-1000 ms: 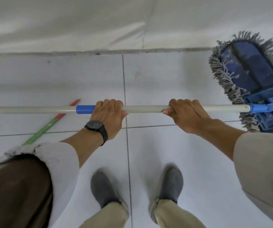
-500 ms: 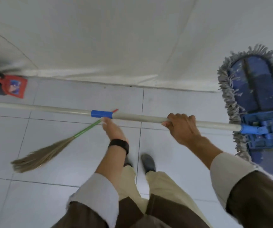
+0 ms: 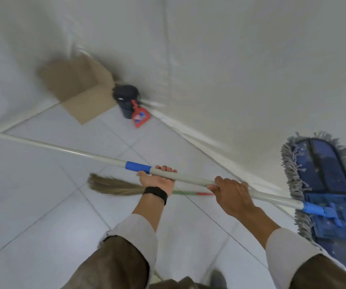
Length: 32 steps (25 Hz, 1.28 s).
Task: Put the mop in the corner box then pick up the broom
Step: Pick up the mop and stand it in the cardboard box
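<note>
Both the left hand (image 3: 157, 180) and right hand (image 3: 231, 195) grip the mop (image 3: 322, 190) (head at three o'clock), whose long pole could clip the wall or the bin (image 3: 126, 101) nearing the corner box (image 3: 78, 88) at eleven o'clock, while the broom (image 3: 113, 185) lies underfoot.

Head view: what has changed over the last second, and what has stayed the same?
The view has swung left: the corner box, a dark bin and a red dustpan have come into sight, and the broom on the floor now shows whole. The left hand went from an overhand to an underhand grip beside the blue band. Unchanged: both hands hold the mop handle, right hand overhand, mop head raised at right.
</note>
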### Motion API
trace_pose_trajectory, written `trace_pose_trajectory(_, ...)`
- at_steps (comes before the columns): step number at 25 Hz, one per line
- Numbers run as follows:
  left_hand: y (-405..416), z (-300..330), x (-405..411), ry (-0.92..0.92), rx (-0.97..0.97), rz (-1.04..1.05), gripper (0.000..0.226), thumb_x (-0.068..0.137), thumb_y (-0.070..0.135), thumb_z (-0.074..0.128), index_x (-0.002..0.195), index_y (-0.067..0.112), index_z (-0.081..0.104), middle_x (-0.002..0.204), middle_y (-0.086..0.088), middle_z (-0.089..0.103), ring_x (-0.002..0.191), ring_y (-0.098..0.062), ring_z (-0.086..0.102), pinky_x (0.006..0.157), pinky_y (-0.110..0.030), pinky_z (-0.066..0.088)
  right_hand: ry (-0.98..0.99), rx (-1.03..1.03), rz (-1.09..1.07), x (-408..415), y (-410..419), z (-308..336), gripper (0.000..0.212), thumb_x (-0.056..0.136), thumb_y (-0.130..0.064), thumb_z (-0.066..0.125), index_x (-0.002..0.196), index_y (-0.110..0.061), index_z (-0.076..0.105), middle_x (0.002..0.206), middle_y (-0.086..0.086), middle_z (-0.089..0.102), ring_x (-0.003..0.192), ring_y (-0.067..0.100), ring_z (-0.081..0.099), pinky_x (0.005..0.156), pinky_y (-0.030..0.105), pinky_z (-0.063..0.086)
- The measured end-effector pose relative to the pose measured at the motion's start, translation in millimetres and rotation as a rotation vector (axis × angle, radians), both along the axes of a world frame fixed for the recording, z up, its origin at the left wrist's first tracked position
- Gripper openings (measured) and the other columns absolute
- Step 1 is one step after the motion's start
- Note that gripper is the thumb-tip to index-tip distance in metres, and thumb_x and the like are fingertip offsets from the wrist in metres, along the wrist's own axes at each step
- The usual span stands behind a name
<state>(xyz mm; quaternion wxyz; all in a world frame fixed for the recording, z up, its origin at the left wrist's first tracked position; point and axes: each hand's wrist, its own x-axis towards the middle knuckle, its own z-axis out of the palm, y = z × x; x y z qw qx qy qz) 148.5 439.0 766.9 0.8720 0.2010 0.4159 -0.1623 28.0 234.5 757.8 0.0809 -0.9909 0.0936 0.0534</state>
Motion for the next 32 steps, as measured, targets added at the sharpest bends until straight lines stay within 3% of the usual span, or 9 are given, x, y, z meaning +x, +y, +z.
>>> trace_pose_trajectory(7,242.7,20.3,132.5,-0.054,-0.04,0.294,0.069,0.084,0.078,0.026,0.07,0.015,0.048,0.059,-0.005,0.046,0.056,-0.025,0.042,0.084,-0.042,0.045,-0.066,0.002,0.288,200.6,212.6,18.2,0.036,0.1,-0.059,0.024,0.087,-0.028,0.04,0.076,-0.005,0.059,0.07,0.027,0.057,0.073,0.043,0.036)
trace_pose_trajectory(11,338.8,13.6,224.4,-0.044,-0.025,0.412,0.071,0.083,0.081,0.028,0.072,0.014,0.05,0.059,-0.005,0.046,0.056,-0.025,0.043,0.092,-0.042,0.047,-0.086,-0.032,0.388,322.8,303.5,10.4,0.036,0.1,-0.058,0.026,0.086,-0.028,0.04,0.075,-0.004,0.061,0.066,0.026,0.052,0.073,0.044,0.039)
trace_pose_trajectory(22,577.4,29.2,530.8,-0.045,-0.006,0.675,0.06,0.085,0.071,0.03,0.074,0.015,0.049,0.063,-0.005,0.046,0.057,-0.026,0.044,0.087,-0.041,0.047,-0.096,0.003,0.64,685.8,547.2,29.1,0.036,0.103,-0.056,0.028,0.092,-0.025,0.044,0.085,0.0,0.065,0.071,0.024,0.051,0.073,0.042,0.033)
trace_pose_trajectory(27,681.3,50.2,692.5,-0.157,0.02,0.727,0.06,0.084,0.071,0.032,0.071,0.015,0.048,0.059,-0.005,0.045,0.054,-0.025,0.042,0.076,-0.038,0.046,-0.18,0.102,0.647,859.2,657.0,24.7,0.035,0.101,-0.055,0.033,0.088,-0.024,0.044,0.081,-0.002,0.062,0.074,0.028,0.053,0.076,0.044,0.034)
trace_pose_trajectory(32,777.8,106.4,884.3,-0.371,0.083,0.647,0.067,0.082,0.077,0.033,0.07,0.013,0.047,0.062,-0.005,0.044,0.055,-0.025,0.04,0.065,-0.035,0.038,-0.312,0.276,0.577,1041.1,759.8,46.4,0.032,0.097,-0.055,0.032,0.083,-0.028,0.037,0.078,-0.006,0.055,0.077,0.03,0.057,0.075,0.043,0.034)
